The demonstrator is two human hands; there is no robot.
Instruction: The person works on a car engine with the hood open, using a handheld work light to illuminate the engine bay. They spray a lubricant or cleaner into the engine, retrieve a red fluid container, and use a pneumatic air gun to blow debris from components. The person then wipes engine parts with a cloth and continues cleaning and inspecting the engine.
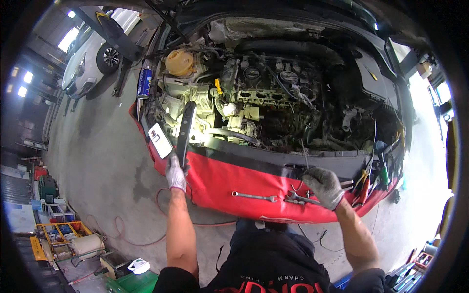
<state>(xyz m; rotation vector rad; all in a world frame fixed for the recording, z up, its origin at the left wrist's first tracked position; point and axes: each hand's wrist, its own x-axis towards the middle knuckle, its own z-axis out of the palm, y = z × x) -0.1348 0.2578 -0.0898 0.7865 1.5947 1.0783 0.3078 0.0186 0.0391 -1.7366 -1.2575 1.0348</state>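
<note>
My left hand [175, 174], in a pale work glove, is closed around the lower end of a long black work light [185, 131]. Its beam falls on the left side of the open engine bay [254, 93]. Just beside that hand, a flat white phone-like rectangle [160, 140] lies at the bay's front corner. Over the red fender cover [220, 180], my right hand [322, 185], in a grey glove, has its fingers curled, with a thin metal rod [306, 155] sticking up from them. A combination wrench [254, 197] and small metal tools [295, 197] lie on the cover nearby.
Pliers and screwdrivers [365, 183] cluster at the cover's right end. A blue spray can [144, 83] stands at the bay's left edge, near the amber coolant tank [180, 62]. A red hose [122, 234] snakes over the floor; a yellow-framed cart [63, 234] stands lower left.
</note>
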